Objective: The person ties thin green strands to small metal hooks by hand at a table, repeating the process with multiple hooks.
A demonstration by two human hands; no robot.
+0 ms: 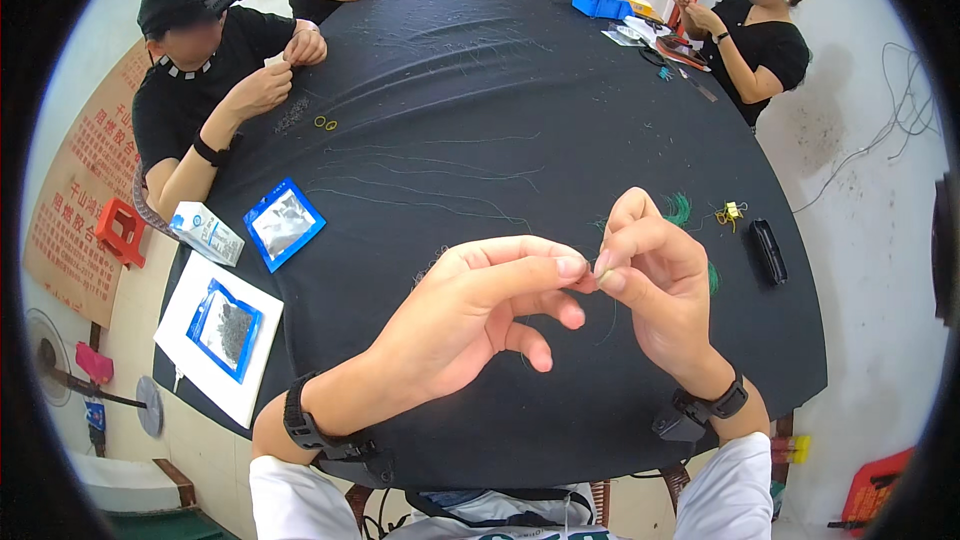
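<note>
My left hand [480,300] and my right hand [660,275] meet over the near part of a dark cloth-covered table [450,450]. Thumb and forefinger are pinched on each, the fingertips almost touching. A very fine dark green thread [612,320] hangs beneath the pinch; its end between the fingers is too small to see well. The other fingers of my left hand are loosely curled. Behind my right hand lies a bundle of green thread [679,210], partly hidden. Several long thin threads [430,175] stretch across the cloth beyond my left hand.
Left: a carton [207,233], a blue packet [284,223], and a packet of dark bits [228,328] on a white board [178,325]. Right: yellow clips [731,212] and a black case [769,252]. Blue bins [600,2] stand far off. Other people [190,50] work around the table.
</note>
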